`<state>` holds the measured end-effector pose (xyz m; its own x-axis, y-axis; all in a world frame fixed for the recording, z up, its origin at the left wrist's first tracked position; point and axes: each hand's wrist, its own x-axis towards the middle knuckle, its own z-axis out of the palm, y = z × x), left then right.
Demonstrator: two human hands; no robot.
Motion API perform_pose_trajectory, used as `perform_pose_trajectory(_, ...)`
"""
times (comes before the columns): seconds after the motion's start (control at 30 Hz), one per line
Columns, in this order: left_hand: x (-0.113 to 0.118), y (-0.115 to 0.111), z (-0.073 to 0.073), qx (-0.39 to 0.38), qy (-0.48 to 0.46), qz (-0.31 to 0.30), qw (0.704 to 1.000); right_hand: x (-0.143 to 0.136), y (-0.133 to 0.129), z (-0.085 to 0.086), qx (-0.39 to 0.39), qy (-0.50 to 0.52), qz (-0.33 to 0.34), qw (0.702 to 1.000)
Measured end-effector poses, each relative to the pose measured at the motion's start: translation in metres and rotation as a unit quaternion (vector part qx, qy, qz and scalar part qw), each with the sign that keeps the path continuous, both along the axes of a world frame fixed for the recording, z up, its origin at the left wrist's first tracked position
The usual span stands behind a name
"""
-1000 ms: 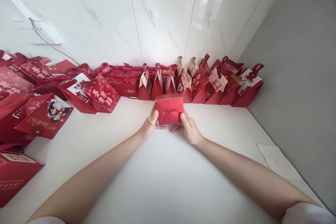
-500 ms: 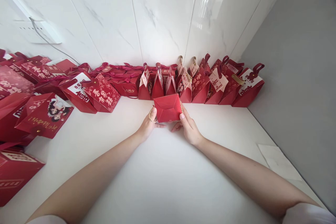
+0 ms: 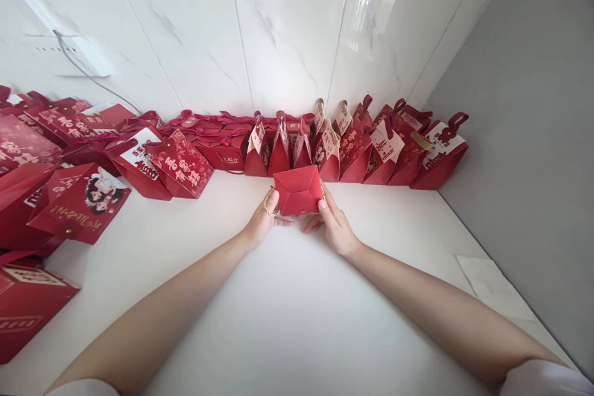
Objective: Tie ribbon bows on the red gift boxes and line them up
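From the head view, I saw the left hand (image 3: 262, 219) and right hand (image 3: 338, 226) gripping a red box (image 3: 299, 192) between them, above the white table (image 3: 278, 309), a gold cord (image 3: 270, 209) looped by the left thumb. Just beyond it, more red gift boxes (image 3: 355, 151) stood along the tiled wall (image 3: 283, 25), others crowding off to the left.

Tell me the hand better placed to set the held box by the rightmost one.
Right, probably: the right hand grips the held box on the side nearer the rightmost box; the left hand is farther off, twisted cord looped by its thumb.
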<state>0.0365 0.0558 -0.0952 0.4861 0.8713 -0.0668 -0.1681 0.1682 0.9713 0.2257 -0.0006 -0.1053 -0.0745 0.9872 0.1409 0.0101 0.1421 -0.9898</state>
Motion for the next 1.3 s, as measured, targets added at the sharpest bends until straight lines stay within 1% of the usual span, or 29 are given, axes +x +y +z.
perform_pose_trajectory(0.37, 0.0001, -0.0008, 0.0014, -0.001, 0.006, 0.007, 1.0, 0.0007, 0.0016, -0.0028, 0.004, 0.013, 0.008, 1.0)
perform_pose_trajectory(0.73, -0.0008, 0.0013, -0.0041, 0.009, 0.016, 0.003, 1.0, 0.0009, 0.0021, -0.0041, 0.004, 0.018, 0.011, 1.0)
perform_pose_trajectory(1.17, -0.0001, 0.0005, -0.0006, 0.013, 0.021, 0.003, 1.0, 0.0002, 0.0028, -0.0058, 0.005, 0.029, 0.015, 0.999)
perform_pose_trajectory(1.3, -0.0013, 0.0017, -0.003, 0.028, 0.015, -0.002, 0.999, 0.0013, 0.0053, -0.0096, 0.009, 0.021, 0.002, 1.0)
